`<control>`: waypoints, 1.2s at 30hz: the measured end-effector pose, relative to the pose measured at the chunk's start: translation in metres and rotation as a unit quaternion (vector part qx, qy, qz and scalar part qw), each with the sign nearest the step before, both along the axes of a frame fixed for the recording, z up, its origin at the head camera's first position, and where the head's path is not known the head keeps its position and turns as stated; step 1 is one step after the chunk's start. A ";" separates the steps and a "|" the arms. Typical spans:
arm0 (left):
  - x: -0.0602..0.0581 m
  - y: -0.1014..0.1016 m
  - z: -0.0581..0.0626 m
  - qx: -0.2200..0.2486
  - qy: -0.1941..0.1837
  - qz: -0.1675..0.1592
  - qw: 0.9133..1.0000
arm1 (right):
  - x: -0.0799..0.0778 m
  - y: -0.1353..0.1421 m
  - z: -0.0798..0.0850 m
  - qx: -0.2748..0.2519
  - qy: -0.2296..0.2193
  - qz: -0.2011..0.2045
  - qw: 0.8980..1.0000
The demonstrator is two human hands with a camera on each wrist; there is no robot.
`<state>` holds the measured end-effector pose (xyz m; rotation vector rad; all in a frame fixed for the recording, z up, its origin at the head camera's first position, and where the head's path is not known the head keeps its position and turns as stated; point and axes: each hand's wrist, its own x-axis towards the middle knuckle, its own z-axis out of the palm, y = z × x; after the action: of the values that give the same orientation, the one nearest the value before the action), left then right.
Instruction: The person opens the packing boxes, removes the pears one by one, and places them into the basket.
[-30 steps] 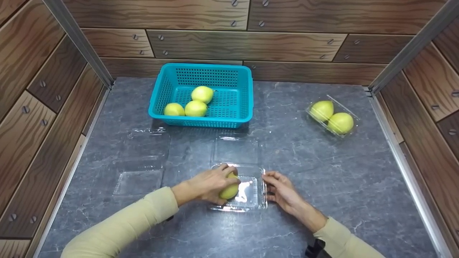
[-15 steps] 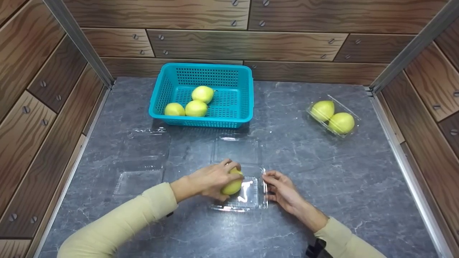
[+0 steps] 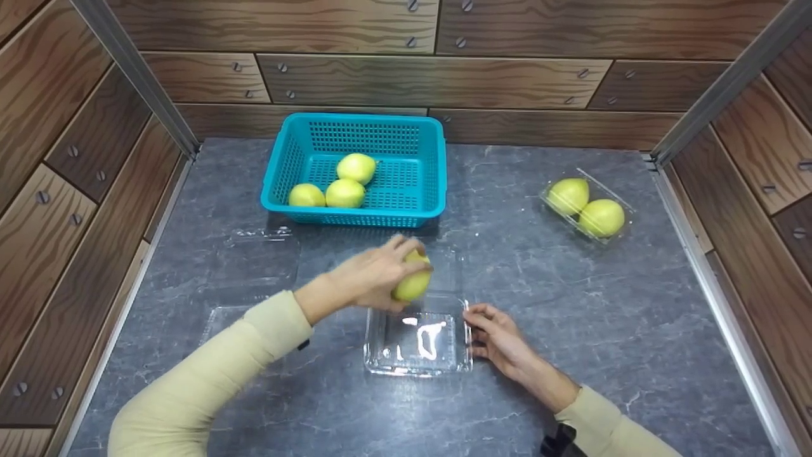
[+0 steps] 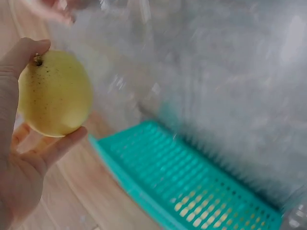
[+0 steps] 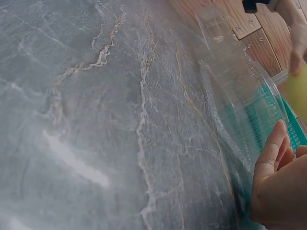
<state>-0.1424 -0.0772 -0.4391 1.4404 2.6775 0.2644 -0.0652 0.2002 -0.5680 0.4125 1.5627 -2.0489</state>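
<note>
My left hand [image 3: 374, 276] holds a round yellow-green pear [image 3: 412, 285] with thumb and fingers around it, above the back of a clear plastic clamshell container [image 3: 380, 346]. In the left wrist view the pear [image 4: 57, 100] shows its stem end by the thumb, with the fingertips on the opposite side. The container lies with its lid folded back, partly hidden by the left hand. At its right rim, my right hand [image 3: 507, 343] grips the edge with thumb and fingers. The right wrist view shows those fingers [image 5: 273, 148] right at the clear rim.
Behind stands a turquoise basket [image 3: 406, 216] with three pears, one of them a rear pear [image 3: 356, 169]. A clear container [image 3: 222, 320] lies opened at the left. Two pears [image 3: 571, 195] sit in a clear container at the back right. Wood-patterned walls enclose the grey tabletop [image 3: 634, 330].
My left hand has lifted the pear out of the container and moved it away from me, toward the basket. The right hand has stayed at the container's right rim.
</note>
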 end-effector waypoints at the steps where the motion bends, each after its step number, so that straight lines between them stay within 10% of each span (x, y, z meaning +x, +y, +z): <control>1: -0.004 0.000 0.004 0.004 -0.003 0.008 1.000 | 0.000 0.000 0.000 -0.001 -0.001 -0.001 1.000; 13: -0.058 -0.018 0.027 0.043 0.002 0.090 0.995 | -0.001 -0.002 0.001 0.007 0.003 -0.002 1.000; 36: -0.136 -0.030 -0.006 0.089 -0.054 0.246 0.964 | 0.001 0.000 0.001 0.000 0.008 0.006 1.000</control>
<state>-0.2788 -0.1067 -0.4447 0.7350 2.9358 0.6119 -0.0646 0.2003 -0.5674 0.3852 1.5717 -2.0475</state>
